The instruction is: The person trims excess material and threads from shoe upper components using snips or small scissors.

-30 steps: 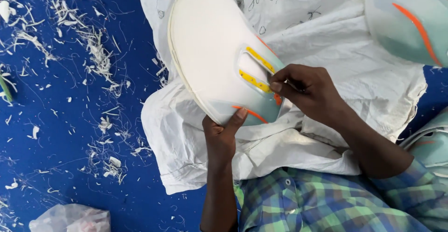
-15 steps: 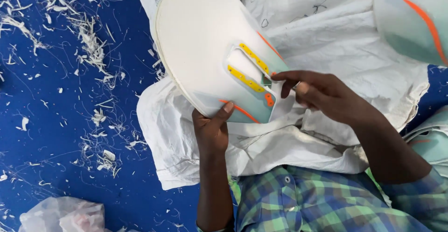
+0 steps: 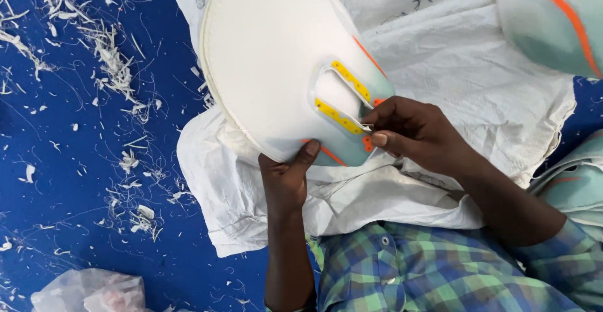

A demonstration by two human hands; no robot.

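A flat white shoe upper [image 3: 270,67] with yellow eyelet strips and orange trim lies tilted over a white woven sack [image 3: 440,67] on my lap. My left hand [image 3: 286,177] grips its near edge from below, thumb on top. My right hand [image 3: 418,133] pinches the edge of the upper at the end of the lace slot, fingers closed on a thin strip there. Whether a small tool sits in those fingers is hidden.
Another pale green upper with an orange stripe [image 3: 553,23] lies at the top right, and one more [image 3: 575,183] at the right edge. White trimmings [image 3: 113,61] litter the blue floor sheet [image 3: 75,180]. A crumpled clear plastic bag [image 3: 88,290] sits at the bottom left.
The upper has shifted slightly left and turned a little in my hands. My right hand has moved from the slot's upper side down to its near end.
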